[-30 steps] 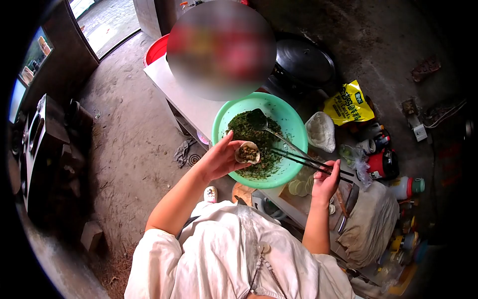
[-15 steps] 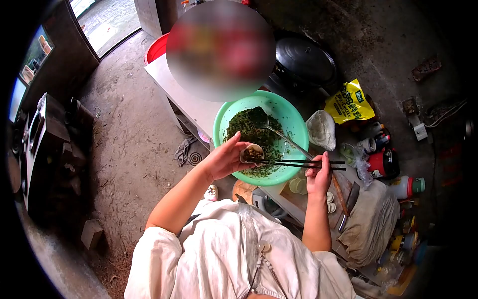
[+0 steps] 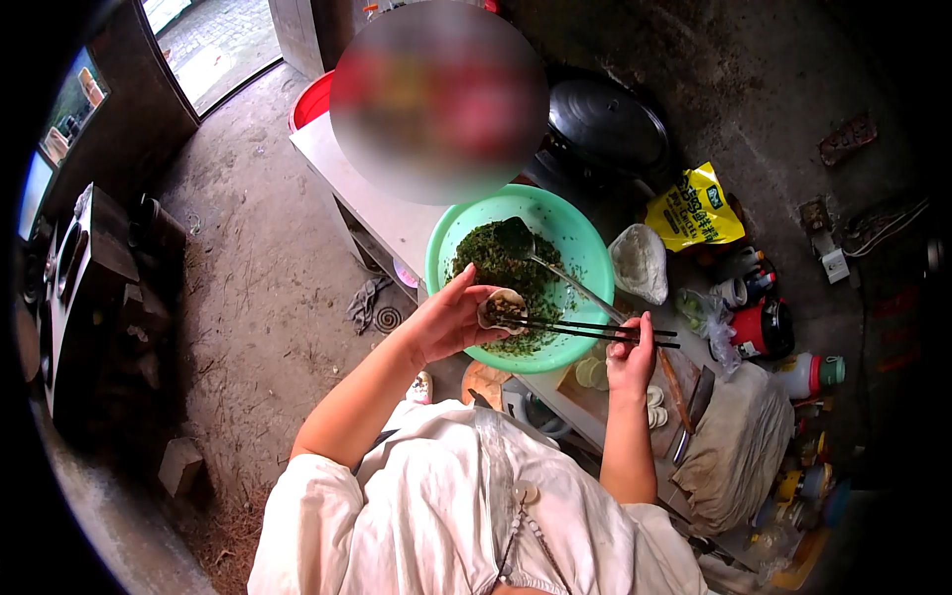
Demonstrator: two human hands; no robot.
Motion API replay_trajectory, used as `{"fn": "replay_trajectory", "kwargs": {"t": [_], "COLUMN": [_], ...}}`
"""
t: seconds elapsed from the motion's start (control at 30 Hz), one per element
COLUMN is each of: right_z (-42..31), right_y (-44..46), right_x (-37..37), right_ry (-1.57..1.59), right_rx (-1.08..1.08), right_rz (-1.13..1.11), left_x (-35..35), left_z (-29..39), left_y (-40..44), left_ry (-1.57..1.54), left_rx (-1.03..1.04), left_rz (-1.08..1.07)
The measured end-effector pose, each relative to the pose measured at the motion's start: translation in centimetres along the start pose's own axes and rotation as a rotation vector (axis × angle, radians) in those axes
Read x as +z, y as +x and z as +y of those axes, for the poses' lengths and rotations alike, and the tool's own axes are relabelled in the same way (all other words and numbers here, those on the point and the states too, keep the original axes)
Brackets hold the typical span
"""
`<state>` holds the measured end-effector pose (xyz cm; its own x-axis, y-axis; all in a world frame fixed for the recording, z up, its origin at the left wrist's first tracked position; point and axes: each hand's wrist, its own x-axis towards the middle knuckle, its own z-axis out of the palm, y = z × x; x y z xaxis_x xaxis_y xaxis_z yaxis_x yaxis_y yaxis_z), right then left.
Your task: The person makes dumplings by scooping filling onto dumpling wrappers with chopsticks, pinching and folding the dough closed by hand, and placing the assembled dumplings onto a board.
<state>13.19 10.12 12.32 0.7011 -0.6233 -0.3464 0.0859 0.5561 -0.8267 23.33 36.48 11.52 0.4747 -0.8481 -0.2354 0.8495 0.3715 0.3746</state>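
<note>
Cupped in my left hand [image 3: 451,319] is a round dumpling wrapper [image 3: 489,308] with some brown-green filling on it. My right hand [image 3: 632,359] grips a pair of dark chopsticks [image 3: 585,330], whose tips touch the filling in the wrapper. Both hands are above the near rim of a large green basin [image 3: 592,238]. Chopped green filling [image 3: 486,248] fills part of the basin, and a ladle [image 3: 570,278] rests in it with its handle toward my right hand. Flat dough rounds [image 3: 592,373] lie on a board below my right hand.
A rolling pin [image 3: 678,392] and a knife [image 3: 698,402] lie right of the dough rounds, beside a beige cloth [image 3: 744,436]. Farther back are a white bowl-like container [image 3: 640,263], a yellow bag [image 3: 696,208] and a dark lidded pot [image 3: 607,124]. Several jars and bottles line the right side.
The chopsticks and my right hand have shifted slightly left and down. My left hand stays nearly in place with the wrapper.
</note>
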Motion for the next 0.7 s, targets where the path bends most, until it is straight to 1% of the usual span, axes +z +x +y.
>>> {"fn": "replay_trajectory", "kwargs": {"t": [0.07, 0.17, 0.2, 0.3, 0.5, 0.6, 0.7], "right_z": [0.3, 0.7, 0.6, 0.6, 0.8, 1.3, 1.5], "right_y": [0.5, -0.1, -0.5, -0.5, -0.7, -0.3, 0.3], "right_x": [-0.9, -0.5, 0.1, 0.2, 0.5, 0.5, 0.2], "right_ry": [0.114, 0.03, 0.006, 0.022, 0.006, 0.015, 0.01], "right_rx": [0.094, 0.032, 0.017, -0.007, -0.032, -0.017, -0.006], "right_rz": [-0.023, -0.007, 0.029, 0.013, -0.004, -0.037, -0.018], "left_x": [0.1, 0.3, 0.4, 0.2, 0.6, 0.6, 0.8], "left_z": [0.0, 0.0, 0.0, -0.2, -0.2, -0.3, -0.4], "left_y": [-0.1, -0.1, -0.1, -0.1, -0.3, -0.1, 0.0], "left_ry": [-0.019, -0.044, -0.037, -0.026, -0.009, -0.002, 0.01], "left_rx": [0.011, 0.009, 0.012, 0.01, 0.015, 0.023, 0.026], "left_rz": [-0.017, -0.025, -0.008, 0.004, 0.028, 0.028, 0.018]}}
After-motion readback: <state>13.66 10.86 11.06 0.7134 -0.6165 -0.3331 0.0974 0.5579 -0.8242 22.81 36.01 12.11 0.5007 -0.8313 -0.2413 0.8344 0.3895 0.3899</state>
